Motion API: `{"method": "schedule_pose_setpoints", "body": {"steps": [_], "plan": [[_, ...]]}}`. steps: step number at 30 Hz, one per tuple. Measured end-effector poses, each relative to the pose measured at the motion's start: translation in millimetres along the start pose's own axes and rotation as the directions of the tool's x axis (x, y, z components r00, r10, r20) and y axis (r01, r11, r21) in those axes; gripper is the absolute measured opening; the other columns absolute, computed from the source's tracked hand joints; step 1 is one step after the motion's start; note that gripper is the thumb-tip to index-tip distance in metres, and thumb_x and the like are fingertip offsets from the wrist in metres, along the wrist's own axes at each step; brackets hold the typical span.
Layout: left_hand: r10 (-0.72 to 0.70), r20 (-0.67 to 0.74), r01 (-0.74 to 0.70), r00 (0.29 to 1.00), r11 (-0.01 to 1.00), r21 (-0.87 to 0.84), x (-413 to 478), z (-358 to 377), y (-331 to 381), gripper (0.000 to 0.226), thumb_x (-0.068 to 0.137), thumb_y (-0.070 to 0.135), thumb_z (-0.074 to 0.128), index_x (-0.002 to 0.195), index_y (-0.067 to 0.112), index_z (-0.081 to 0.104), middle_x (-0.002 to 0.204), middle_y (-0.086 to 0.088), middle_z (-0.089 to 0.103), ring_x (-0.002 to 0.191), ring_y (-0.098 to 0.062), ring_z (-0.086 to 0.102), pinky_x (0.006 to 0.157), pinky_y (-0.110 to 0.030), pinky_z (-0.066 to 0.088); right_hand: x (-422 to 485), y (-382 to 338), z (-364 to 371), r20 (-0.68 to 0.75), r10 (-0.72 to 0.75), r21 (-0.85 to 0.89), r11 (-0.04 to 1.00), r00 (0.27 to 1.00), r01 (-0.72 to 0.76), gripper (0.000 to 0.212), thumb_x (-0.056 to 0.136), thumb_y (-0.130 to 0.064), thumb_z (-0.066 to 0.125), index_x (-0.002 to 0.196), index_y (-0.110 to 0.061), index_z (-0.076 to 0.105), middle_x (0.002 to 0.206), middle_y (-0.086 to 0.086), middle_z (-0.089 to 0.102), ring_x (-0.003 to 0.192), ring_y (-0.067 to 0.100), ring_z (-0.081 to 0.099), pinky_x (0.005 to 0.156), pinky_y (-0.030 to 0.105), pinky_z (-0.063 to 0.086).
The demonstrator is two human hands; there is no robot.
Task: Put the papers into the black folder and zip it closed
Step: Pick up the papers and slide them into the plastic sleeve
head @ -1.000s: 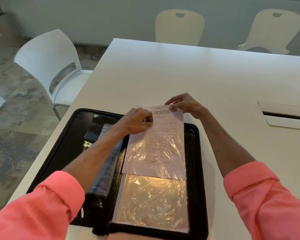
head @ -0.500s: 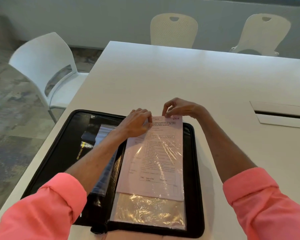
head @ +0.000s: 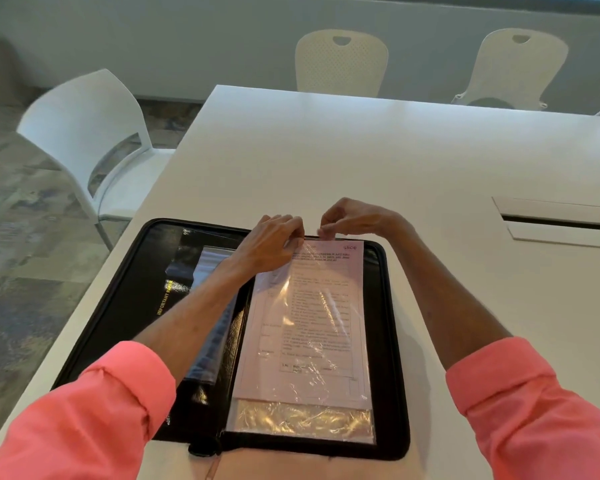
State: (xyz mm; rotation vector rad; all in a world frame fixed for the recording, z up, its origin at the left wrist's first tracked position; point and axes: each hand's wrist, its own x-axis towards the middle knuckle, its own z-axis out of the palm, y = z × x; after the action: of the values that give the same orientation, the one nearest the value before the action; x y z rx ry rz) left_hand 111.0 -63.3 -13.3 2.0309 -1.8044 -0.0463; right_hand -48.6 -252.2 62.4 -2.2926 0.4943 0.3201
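A black zip folder (head: 125,306) lies open and flat on the white table. Its right half carries a clear plastic sleeve (head: 302,422), and a printed paper (head: 312,323) sits most of the way down inside that sleeve. My left hand (head: 267,242) pinches the sleeve's top left edge over the paper. My right hand (head: 354,218) pinches the top edge of the sleeve just to the right of it. The folder's left half holds other clear pockets (head: 210,268), partly hidden under my left forearm.
The white table (head: 361,150) stretches away ahead, with a cable slot (head: 561,223) at the right. A white chair (head: 90,133) stands at the table's left side, and two cream chairs (head: 342,60) stand at the far end.
The paper has slid down further into the sleeve toward me. Both hands followed it down and now sit at the folder's top edge.
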Motion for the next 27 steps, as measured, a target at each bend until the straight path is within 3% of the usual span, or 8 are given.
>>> {"method": "schedule_pose_setpoints", "body": {"steps": [2, 4, 8, 11, 14, 18, 24, 27], "plan": [[-0.003, -0.006, 0.003, 1.000, 1.000, 0.002, -1, 2, 0, 0.005, 0.105, 0.022, 0.057, 0.105, 0.019, 0.061, 0.092, 0.009, 0.065, 0.085, -0.016, 0.060, 0.090, -0.038, 0.046, -3, -2, 5, 0.007, 0.033, -0.026, 0.999, 0.999, -0.033, 0.043, 0.102, -0.052, 0.072, 0.081, -0.015, 0.078, 0.076, -0.002, 0.072, 0.073, 0.011, 0.059, 0.075, 0.032, 0.043], [-0.019, 0.000, 0.019, 1.000, 1.000, -0.002, -1, 4, 0, 0.005, 0.105, 0.024, 0.057, 0.105, 0.020, 0.060, 0.086, 0.009, 0.064, 0.084, -0.017, 0.061, 0.093, -0.040, 0.046, -5, -3, 10, 0.038, 0.069, -0.090, 0.994, 0.997, -0.065, 0.043, 0.097, -0.056, 0.077, 0.084, -0.015, 0.078, 0.077, -0.004, 0.073, 0.073, 0.014, 0.062, 0.074, 0.033, 0.045], [-0.056, 0.025, 0.057, 0.998, 0.998, -0.024, -2, 10, 1, 0.005, 0.107, 0.026, 0.053, 0.108, 0.022, 0.056, 0.086, 0.006, 0.069, 0.089, -0.017, 0.063, 0.100, -0.041, 0.044, -7, 0, 19, 0.060, 0.098, -0.141, 0.986, 0.993, -0.089, 0.018, 0.092, -0.031, 0.085, 0.101, -0.015, 0.083, 0.108, 0.003, 0.080, 0.101, 0.021, 0.071, 0.097, 0.046, 0.056], [-0.072, 0.037, 0.074, 0.997, 0.997, -0.037, -3, 13, 2, 0.005, 0.108, 0.026, 0.049, 0.108, 0.024, 0.053, 0.083, 0.006, 0.072, 0.084, -0.018, 0.065, 0.098, -0.041, 0.045, -10, 3, 23, 0.026, 0.106, -0.111, 0.988, 0.994, -0.103, 0.009, 0.093, -0.011, 0.081, 0.101, -0.010, 0.084, 0.109, 0.008, 0.081, 0.105, 0.024, 0.071, 0.109, 0.052, 0.055], [-0.076, 0.046, 0.078, 0.996, 0.996, -0.051, -3, 13, 4, 0.004, 0.110, 0.026, 0.046, 0.110, 0.024, 0.049, 0.080, 0.004, 0.073, 0.073, -0.018, 0.067, 0.095, -0.041, 0.044, -13, 4, 26, 0.006, 0.129, -0.100, 0.987, 0.992, -0.127, 0.010, 0.092, -0.007, 0.077, 0.090, -0.016, 0.083, 0.109, 0.007, 0.081, 0.115, 0.031, 0.072, 0.112, 0.055, 0.054], [-0.070, 0.024, 0.071, 0.997, 0.997, -0.043, -4, 13, 6, 0.006, 0.110, 0.026, 0.047, 0.108, 0.022, 0.051, 0.080, 0.007, 0.069, 0.066, -0.017, 0.063, 0.094, -0.042, 0.045, -17, 2, 29, -0.042, 0.165, -0.156, 0.973, 0.985, -0.170, 0.011, 0.091, -0.013, 0.076, 0.090, -0.022, 0.082, 0.106, -0.004, 0.079, 0.116, 0.024, 0.068, 0.115, 0.057, 0.047], [-0.047, 0.016, 0.047, 0.999, 0.998, -0.043, -7, 11, 10, 0.007, 0.108, 0.025, 0.054, 0.109, 0.019, 0.056, 0.100, 0.004, 0.068, 0.080, -0.018, 0.064, 0.097, -0.047, 0.049, -23, 2, 36, -0.165, 0.172, -0.222, 0.953, 0.971, -0.207, 0.008, 0.099, -0.025, 0.073, 0.100, -0.028, 0.081, 0.091, -0.019, 0.076, 0.118, 0.016, 0.063, 0.116, 0.057, 0.036], [-0.057, 0.023, 0.058, 0.998, 0.998, -0.035, -10, 10, 14, 0.015, 0.107, 0.033, 0.057, 0.117, 0.021, 0.059, 0.116, 0.002, 0.069, 0.103, -0.020, 0.065, 0.102, -0.047, 0.045, -27, 2, 42, -0.221, 0.183, -0.231, 0.945, 0.958, -0.234, 0.008, 0.102, -0.032, 0.071, 0.104, -0.029, 0.078, 0.086, -0.017, 0.079, 0.119, 0.015, 0.064, 0.112, 0.052, 0.034]]}}
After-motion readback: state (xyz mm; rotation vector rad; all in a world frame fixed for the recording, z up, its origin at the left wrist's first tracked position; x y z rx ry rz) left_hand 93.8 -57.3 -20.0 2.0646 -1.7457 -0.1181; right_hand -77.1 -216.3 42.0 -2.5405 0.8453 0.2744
